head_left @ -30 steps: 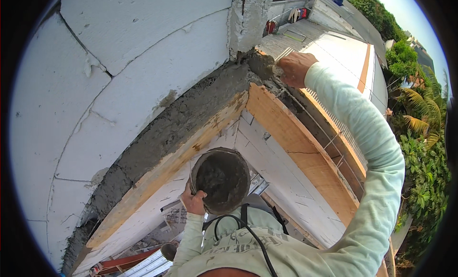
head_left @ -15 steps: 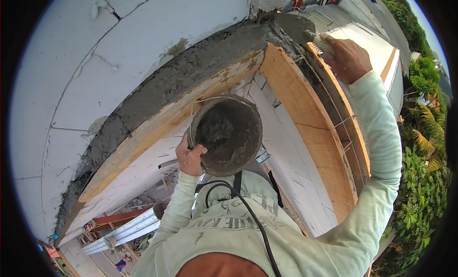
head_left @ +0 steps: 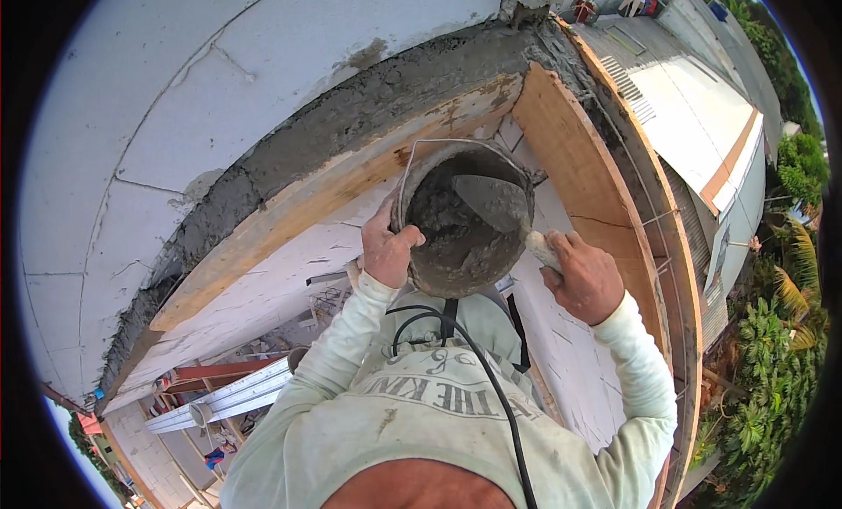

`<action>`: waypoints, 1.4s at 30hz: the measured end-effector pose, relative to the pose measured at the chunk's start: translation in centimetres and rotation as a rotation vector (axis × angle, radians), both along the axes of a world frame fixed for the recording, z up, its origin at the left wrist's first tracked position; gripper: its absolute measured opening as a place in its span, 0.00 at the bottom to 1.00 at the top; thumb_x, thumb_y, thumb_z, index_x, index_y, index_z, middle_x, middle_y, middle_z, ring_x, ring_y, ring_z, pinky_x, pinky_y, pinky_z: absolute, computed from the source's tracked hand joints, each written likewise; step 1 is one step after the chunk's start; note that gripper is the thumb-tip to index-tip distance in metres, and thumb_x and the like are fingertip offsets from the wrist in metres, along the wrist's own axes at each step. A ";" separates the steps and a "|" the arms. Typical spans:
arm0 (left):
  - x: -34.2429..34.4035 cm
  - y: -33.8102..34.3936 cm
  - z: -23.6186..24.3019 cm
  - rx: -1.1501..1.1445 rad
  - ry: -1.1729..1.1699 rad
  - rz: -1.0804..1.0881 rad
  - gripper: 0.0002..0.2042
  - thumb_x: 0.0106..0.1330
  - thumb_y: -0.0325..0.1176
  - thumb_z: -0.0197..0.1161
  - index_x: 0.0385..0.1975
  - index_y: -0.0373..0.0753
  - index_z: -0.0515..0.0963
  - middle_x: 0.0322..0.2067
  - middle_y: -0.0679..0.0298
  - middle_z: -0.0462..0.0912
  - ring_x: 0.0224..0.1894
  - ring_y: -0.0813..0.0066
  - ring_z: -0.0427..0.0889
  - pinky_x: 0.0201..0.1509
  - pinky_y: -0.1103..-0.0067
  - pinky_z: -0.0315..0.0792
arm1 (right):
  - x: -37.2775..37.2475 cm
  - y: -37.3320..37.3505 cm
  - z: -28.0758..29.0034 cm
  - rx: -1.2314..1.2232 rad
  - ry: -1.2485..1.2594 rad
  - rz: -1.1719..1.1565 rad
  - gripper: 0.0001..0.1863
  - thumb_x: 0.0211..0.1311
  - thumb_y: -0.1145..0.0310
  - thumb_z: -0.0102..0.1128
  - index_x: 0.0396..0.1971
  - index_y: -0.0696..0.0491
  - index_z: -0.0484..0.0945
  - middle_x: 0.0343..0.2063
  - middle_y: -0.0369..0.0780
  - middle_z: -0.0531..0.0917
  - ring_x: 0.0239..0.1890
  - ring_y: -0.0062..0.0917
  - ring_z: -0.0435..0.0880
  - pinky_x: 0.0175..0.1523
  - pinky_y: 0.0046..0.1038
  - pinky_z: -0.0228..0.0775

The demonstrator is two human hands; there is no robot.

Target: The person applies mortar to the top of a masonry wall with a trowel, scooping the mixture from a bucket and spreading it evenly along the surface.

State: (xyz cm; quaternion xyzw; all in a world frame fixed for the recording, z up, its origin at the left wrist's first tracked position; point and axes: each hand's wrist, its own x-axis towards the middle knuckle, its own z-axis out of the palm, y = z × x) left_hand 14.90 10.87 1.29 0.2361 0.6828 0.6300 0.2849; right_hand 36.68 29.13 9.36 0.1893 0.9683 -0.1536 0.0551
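My left hand (head_left: 388,248) is closed on the rim of a round bucket (head_left: 421,276), thumb over the edge, in front of my waist. Wet grey mortar (head_left: 447,237) lies inside it, and a wire handle stands up on its far left side. My right hand (head_left: 586,276) grips the pale handle of a trowel (head_left: 493,202), whose grey blade reaches over the bucket's right rim into the opening. Beyond the bucket, wooden form boards (head_left: 579,162) meet at a corner next to a band of wet mortar (head_left: 351,127) along the wall top.
A pale block wall (head_left: 158,79) fills the far left. Thin metal bars cross between the boards on the right. Low down at left are a silvery metal beam (head_left: 232,399) and the deep interior below. Roofs (head_left: 693,105) and green trees (head_left: 772,351) lie beyond the right edge.
My right hand has drawn the trowel back from the far corner of the boards to the bucket. The bucket and my left hand have shifted up and to the right in view.
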 end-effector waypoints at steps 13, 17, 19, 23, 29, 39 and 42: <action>0.2 0.1 0.9 0.018 0.107 -0.018 0.25 0.45 0.23 0.57 0.50 0.26 0.74 0.39 0.61 0.80 0.41 0.75 0.75 0.50 0.82 0.68 | -1.3 -2.5 -4.1 0.357 0.066 0.230 0.26 0.56 0.72 0.55 0.56 0.64 0.69 0.33 0.42 0.75 0.33 0.29 0.80 0.32 0.28 0.77; 1.3 0.2 1.7 0.086 0.106 -0.001 0.18 0.46 0.24 0.58 0.41 0.27 0.77 0.30 0.66 0.80 0.32 0.79 0.74 0.41 0.83 0.69 | -2.1 -1.6 -4.1 0.494 0.100 0.084 0.26 0.57 0.72 0.55 0.57 0.62 0.69 0.33 0.41 0.75 0.33 0.28 0.80 0.32 0.27 0.76; 0.6 0.8 2.0 0.034 0.129 -0.053 0.24 0.46 0.23 0.57 0.48 0.27 0.75 0.36 0.63 0.81 0.36 0.77 0.76 0.46 0.82 0.70 | -2.3 -1.9 -6.2 0.488 0.118 0.085 0.25 0.57 0.71 0.55 0.56 0.62 0.70 0.32 0.41 0.75 0.32 0.27 0.79 0.32 0.27 0.75; 0.1 0.5 1.5 -0.009 0.172 -0.100 0.29 0.46 0.24 0.58 0.55 0.27 0.74 0.40 0.60 0.83 0.39 0.75 0.77 0.49 0.81 0.71 | -0.5 -3.9 -6.5 0.560 0.111 0.295 0.23 0.56 0.70 0.56 0.53 0.63 0.74 0.30 0.39 0.75 0.33 0.26 0.79 0.31 0.24 0.74; 1.2 1.6 1.9 0.065 0.171 -0.044 0.22 0.45 0.24 0.57 0.45 0.26 0.77 0.35 0.63 0.82 0.35 0.78 0.75 0.45 0.82 0.70 | -1.6 -1.7 -5.0 0.612 0.126 0.072 0.24 0.56 0.70 0.56 0.52 0.65 0.73 0.31 0.40 0.75 0.33 0.25 0.78 0.30 0.23 0.72; 0.5 1.9 1.2 0.017 0.287 -0.170 0.30 0.45 0.22 0.57 0.55 0.26 0.73 0.47 0.56 0.81 0.47 0.71 0.77 0.57 0.79 0.68 | 0.3 -1.7 -2.8 0.552 0.059 0.121 0.22 0.55 0.69 0.57 0.50 0.63 0.76 0.30 0.39 0.77 0.33 0.25 0.79 0.33 0.25 0.71; 1.4 2.7 1.3 0.109 0.165 -0.144 0.32 0.46 0.21 0.56 0.59 0.27 0.71 0.55 0.54 0.78 0.58 0.67 0.75 0.65 0.77 0.63 | -0.5 -0.8 -2.1 0.724 0.015 -0.025 0.19 0.55 0.71 0.57 0.47 0.63 0.76 0.27 0.41 0.77 0.31 0.27 0.80 0.32 0.25 0.72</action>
